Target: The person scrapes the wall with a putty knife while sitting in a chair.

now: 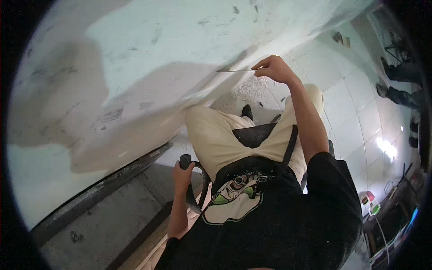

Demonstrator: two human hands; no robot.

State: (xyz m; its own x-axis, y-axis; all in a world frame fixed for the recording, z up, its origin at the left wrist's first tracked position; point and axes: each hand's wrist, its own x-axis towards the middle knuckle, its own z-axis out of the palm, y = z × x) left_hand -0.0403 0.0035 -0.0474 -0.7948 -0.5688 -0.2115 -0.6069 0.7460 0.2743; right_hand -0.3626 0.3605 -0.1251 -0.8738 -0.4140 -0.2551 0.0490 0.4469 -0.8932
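Note:
My right hand is closed on a thin-bladed scraper, seen nearly edge-on. Its blade points left and its tip lies at or close to the pale wall; contact is hard to tell. Dark scuffs and the shadows of my head and arm mark the wall surface. Below the right hand, white flakes are scattered on the floor along the wall's foot. Lower down on the left, my left hand is wrapped round the black armrest of the chair I sit on.
A dark ledge runs along the wall's lower left edge. Pale tiles cover the floor to the right. Other people's legs show at the far right. Cables and small red and green items lie at the lower right.

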